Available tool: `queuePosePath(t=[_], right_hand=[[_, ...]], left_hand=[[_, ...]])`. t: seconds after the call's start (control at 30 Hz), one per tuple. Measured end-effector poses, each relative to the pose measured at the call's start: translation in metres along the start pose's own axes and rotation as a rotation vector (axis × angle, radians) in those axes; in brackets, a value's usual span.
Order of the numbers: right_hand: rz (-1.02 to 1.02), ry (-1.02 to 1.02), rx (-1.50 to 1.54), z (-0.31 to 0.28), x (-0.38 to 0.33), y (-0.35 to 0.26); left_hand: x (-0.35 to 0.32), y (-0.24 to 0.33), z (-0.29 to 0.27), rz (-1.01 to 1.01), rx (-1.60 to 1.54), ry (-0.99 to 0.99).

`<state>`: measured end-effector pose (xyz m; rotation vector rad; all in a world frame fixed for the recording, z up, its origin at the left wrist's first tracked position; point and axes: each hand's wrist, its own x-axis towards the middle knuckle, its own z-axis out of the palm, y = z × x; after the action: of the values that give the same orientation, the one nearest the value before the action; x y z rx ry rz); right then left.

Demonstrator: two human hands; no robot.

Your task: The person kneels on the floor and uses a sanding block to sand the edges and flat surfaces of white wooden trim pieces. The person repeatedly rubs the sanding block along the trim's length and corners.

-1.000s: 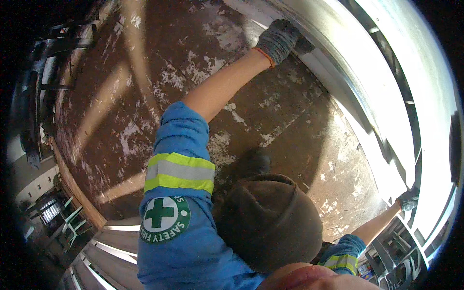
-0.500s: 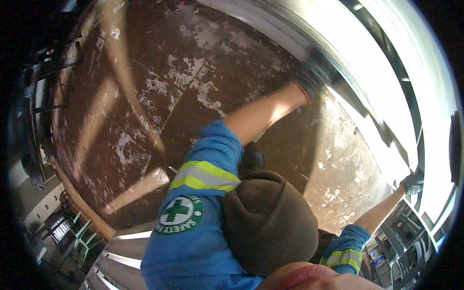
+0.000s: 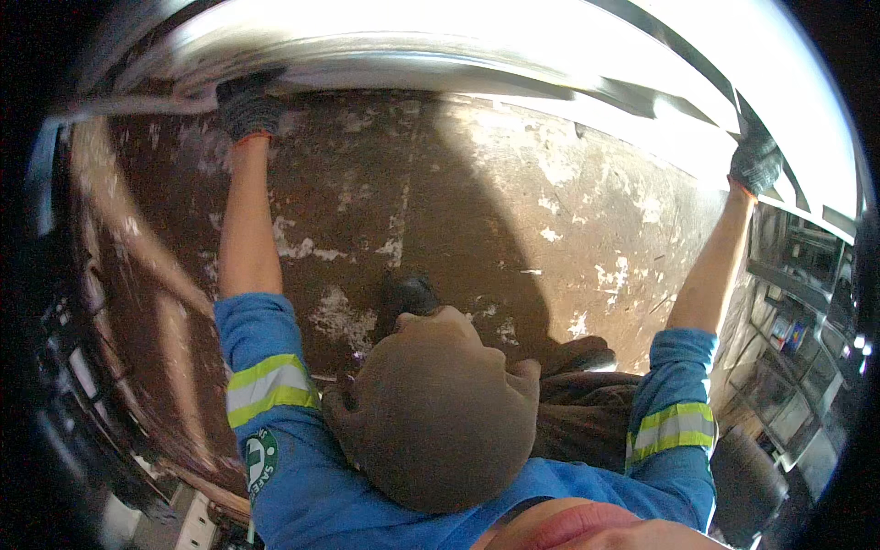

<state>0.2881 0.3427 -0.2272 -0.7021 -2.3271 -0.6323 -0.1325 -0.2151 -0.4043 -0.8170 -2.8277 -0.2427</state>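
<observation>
A long, glossy white panel (image 3: 412, 41) spans the top of the view, its surface washed out by glare. My left hand (image 3: 249, 110), in a dark grey knit glove with an orange cuff, is closed on the panel's near edge at the upper left. At the far right my right hand (image 3: 757, 161), gloved the same way, grips the same edge near the panel's other end. Both arms are stretched out wide. The fingertips of both hands are hidden or lost in shadow and glare.
Below lies a brown floor (image 3: 367, 202) with worn, pale patches and a strip of sunlight. My dark shoes (image 3: 408, 295) stand on it. Dark metal frames (image 3: 807, 266) crowd the right side, and blurred furniture (image 3: 188, 522) shows at the lower left.
The view has turned, so the panel now lies across the top rather than slanting down the right. My left hand appears farther left and my right hand higher; both stay on the panel.
</observation>
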Motion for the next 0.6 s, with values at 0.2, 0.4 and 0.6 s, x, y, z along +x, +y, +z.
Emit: queuePosePath(t=[0.2,0.4,0.6], right_hand=[[-0.121,0.228,0.307,-0.025,-0.009,-0.001],[0.110,0.242,0.777,-0.049,-0.109,-0.102],[0.111,-0.332,0.016,0.007,-0.166,-0.068]], left_hand=[[-0.023,0.243,-0.011,0.208,-0.202,-0.383],[-0.129,0.418,-0.047,0.913,-0.647,-0.052],[-0.177,0.292,-0.071,0.533,-0.798,-0.078]])
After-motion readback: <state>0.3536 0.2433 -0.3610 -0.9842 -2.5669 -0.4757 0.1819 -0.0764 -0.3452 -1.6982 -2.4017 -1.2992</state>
